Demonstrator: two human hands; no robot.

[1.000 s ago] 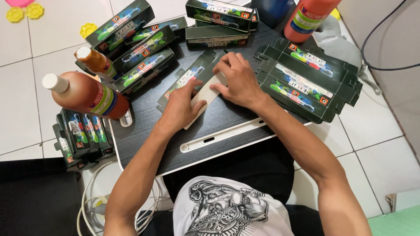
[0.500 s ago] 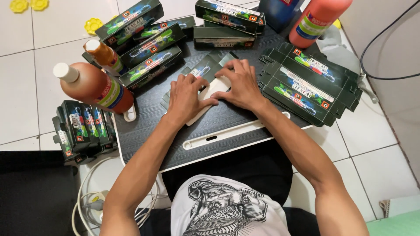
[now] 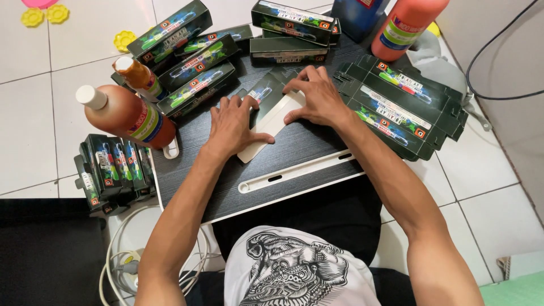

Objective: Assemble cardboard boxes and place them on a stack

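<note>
Black lap table (image 3: pixel 317 144), mid-scene. Flat box stack (image 3: pixel 396 107) right; orange bottle (image 3: pixel 127 116) left. Unfolded carton blank (image 3: pixel 271 120) at table centre, pale side up. Left hand (image 3: pixel 232 126) and right hand (image 3: pixel 317 99) press it flat, fingers spread, not clenched.

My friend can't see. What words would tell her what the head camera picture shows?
Both hands, the left hand and right hand, press a flat, unfolded carton onto a small black table. Finished dark boxes, a stack of flat cartons and orange bottles surround it.
</note>
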